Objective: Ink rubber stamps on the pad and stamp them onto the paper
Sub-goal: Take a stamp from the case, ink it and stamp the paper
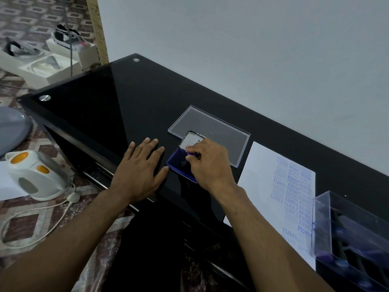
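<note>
On the black glass table (117,102) lies an open blue ink pad (179,164) with its lid (190,140) raised. My right hand (207,163) pinches a purple rubber stamp (192,153) and holds it down on the pad. My left hand (140,167) rests flat on the table just left of the pad, fingers spread. To the right lies a white paper (261,175) covered with several blue stamped words such as SAMPLE and FRAGILE.
A clear plastic lid (219,125) lies flat behind the pad. At the right edge a clear box (347,228) holds several more stamps. On the floor at left stand a white kettle (35,175) with its cord, and boxes. A wall runs behind the table.
</note>
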The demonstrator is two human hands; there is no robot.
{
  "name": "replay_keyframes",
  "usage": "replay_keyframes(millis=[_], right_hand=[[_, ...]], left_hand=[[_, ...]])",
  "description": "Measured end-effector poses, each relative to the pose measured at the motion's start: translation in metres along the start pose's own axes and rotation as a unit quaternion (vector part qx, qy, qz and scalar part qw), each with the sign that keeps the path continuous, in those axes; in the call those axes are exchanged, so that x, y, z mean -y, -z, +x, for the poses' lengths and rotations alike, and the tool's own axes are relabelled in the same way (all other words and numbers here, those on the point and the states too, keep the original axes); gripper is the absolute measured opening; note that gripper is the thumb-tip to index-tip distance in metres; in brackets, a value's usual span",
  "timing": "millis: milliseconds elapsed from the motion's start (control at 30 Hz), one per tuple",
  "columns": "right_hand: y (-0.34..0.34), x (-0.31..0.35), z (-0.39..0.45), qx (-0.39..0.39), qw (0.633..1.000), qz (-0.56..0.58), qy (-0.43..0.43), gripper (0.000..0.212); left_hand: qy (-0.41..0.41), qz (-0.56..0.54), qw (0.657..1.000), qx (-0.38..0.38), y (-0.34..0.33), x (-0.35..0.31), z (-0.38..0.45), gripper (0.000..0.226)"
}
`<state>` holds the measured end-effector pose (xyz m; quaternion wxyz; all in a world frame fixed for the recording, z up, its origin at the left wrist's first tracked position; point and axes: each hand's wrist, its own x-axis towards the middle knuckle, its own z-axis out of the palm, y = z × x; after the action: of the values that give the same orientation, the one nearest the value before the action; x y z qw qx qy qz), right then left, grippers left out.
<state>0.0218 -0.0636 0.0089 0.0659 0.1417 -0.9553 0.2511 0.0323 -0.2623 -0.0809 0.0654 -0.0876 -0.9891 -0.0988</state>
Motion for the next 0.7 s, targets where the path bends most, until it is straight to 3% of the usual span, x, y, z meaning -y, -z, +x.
replay_keyframes(millis=[400,700], right_hand=[[0.001,-0.001,-0.006,-0.014,0.999,0.040,-0.029,0.029],[0.030,-0.010,-0.023,-0.096,0.989,0.082,-0.074,0.031]], left_hand=[[0.000,-0.012,1.000,0.009,0.003,0.001,0.001,0.084],[-0.020,-0.077,0.996,-0.029,0.017,-0.020,0.008,0.075]])
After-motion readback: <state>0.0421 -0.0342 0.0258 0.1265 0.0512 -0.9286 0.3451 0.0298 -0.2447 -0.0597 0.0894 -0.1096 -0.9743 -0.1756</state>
